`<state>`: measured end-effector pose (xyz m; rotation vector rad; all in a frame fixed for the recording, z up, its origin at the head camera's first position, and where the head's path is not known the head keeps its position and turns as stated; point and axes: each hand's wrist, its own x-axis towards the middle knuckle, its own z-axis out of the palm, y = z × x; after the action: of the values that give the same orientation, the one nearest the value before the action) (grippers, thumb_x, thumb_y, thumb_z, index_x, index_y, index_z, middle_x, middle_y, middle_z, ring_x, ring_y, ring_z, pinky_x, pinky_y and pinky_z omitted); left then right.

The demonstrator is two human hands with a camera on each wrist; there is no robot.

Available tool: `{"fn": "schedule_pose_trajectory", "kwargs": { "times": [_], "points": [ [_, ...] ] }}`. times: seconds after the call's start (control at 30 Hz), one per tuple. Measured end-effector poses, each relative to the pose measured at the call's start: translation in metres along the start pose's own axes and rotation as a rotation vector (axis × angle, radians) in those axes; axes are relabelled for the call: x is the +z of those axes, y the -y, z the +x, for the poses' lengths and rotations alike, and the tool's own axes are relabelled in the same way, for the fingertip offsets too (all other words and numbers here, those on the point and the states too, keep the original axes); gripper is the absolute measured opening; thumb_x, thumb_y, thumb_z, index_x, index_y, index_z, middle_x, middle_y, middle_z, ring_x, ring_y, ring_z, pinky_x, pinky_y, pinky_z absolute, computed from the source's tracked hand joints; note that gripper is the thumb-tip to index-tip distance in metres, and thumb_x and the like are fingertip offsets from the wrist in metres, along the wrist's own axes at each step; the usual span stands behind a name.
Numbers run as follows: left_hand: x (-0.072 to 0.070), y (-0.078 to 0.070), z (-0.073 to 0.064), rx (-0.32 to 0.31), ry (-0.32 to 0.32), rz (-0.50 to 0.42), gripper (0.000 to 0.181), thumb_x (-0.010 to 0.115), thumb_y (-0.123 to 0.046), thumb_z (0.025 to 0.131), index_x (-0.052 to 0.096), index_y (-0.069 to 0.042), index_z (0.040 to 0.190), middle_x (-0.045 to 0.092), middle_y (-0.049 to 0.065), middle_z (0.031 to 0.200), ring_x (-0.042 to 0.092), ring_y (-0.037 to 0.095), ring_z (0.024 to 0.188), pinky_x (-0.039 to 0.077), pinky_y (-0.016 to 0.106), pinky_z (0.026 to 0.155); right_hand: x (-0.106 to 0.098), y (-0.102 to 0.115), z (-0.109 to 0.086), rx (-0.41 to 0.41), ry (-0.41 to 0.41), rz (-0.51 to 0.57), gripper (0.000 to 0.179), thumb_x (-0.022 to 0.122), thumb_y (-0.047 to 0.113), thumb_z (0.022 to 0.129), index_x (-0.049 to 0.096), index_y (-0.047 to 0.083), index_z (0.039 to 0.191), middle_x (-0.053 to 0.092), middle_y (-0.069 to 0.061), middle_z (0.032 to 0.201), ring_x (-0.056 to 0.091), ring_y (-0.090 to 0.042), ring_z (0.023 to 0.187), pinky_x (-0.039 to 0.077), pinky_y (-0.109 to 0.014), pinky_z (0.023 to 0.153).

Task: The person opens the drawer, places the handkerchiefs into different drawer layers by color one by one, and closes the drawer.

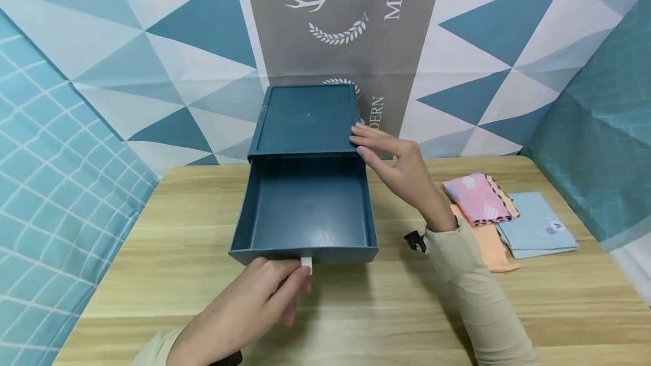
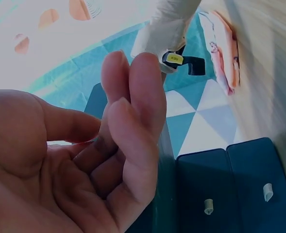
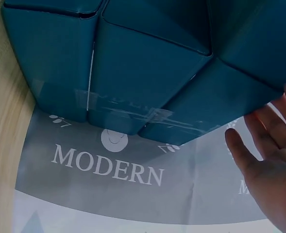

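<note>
A dark blue drawer cabinet [image 1: 307, 120] stands at the back of the wooden table, and its top drawer [image 1: 311, 208] is pulled well out. Nothing lies in the drawer. At the front, my left hand [image 1: 249, 304] pinches the small white pull tab [image 1: 306, 263] between thumb and fingers. My right hand [image 1: 402, 171] rests its extended fingers on the cabinet's upper right edge; the right wrist view shows its fingertips at the cabinet's side. Below, two more drawers [image 2: 201, 189] are closed, each with a white tab [image 2: 268, 192].
On the table's right lie folded cloths: a pink one [image 1: 475, 199] with a dark scalloped edge, an orange one [image 1: 493, 244] and a light blue one [image 1: 539, 230]. Patterned fabric [image 1: 478, 33] hangs behind and at both sides of the wooden table [image 1: 173, 253].
</note>
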<state>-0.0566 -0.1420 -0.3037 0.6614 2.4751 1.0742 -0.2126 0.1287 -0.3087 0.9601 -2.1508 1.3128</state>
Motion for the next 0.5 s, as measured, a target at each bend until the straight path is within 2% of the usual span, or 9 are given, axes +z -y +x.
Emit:
{"fn": "schedule_pose_trajectory", "kwargs": {
  "times": [0.1,0.2,0.3,0.4,0.5],
  "points": [
    [-0.002,0.001,-0.003,-0.005,0.007,-0.02,0.04,0.038,-0.038,0.109,0.066,-0.019,0.089,0.056,-0.011,0.052,0.054,0.006,0.051,0.048,0.025,0.06,0.002,-0.001,0.002,-0.038,0.0,-0.057,0.029,0.066,0.006,0.095,0.069,0.007,0.124,0.06,-0.005,0.137,0.05,-0.018,0.134,0.039,-0.035,0.11],
    [-0.002,0.003,-0.004,0.009,-0.005,-0.021,0.04,0.037,-0.04,0.109,0.065,-0.02,0.089,0.056,-0.012,0.052,0.055,0.007,0.051,0.047,0.026,0.057,-0.004,0.001,0.004,-0.057,-0.026,-0.126,0.032,0.068,0.008,0.094,0.068,0.007,0.126,0.063,-0.006,0.135,0.054,-0.02,0.131,0.04,-0.037,0.108],
    [-0.003,0.004,-0.005,0.026,-0.011,-0.016,0.04,0.036,-0.041,0.108,0.065,-0.021,0.089,0.056,-0.013,0.051,0.055,0.007,0.051,0.046,0.026,0.056,-0.023,0.005,0.001,-0.012,-0.086,-0.22,0.036,0.069,0.011,0.094,0.065,0.008,0.13,0.064,-0.007,0.132,0.057,-0.024,0.126,0.042,-0.041,0.106],
    [-0.004,0.004,-0.005,0.034,-0.006,-0.005,0.041,0.035,-0.044,0.108,0.065,-0.022,0.088,0.056,-0.013,0.052,0.053,0.007,0.049,0.044,0.025,0.053,-0.048,0.007,-0.011,0.057,-0.141,-0.319,0.038,0.069,0.011,0.094,0.064,0.009,0.132,0.065,-0.007,0.131,0.06,-0.029,0.12,0.044,-0.046,0.102],
    [-0.005,0.003,-0.006,0.045,-0.025,0.022,0.043,0.036,-0.045,0.108,0.064,-0.024,0.085,0.056,-0.013,0.052,0.051,0.006,0.047,0.043,0.025,0.051,-0.069,0.007,-0.026,0.096,-0.144,-0.421,0.038,0.07,0.01,0.093,0.064,0.008,0.131,0.066,-0.011,0.128,0.061,-0.033,0.113,0.046,-0.051,0.095]
  ]
}}
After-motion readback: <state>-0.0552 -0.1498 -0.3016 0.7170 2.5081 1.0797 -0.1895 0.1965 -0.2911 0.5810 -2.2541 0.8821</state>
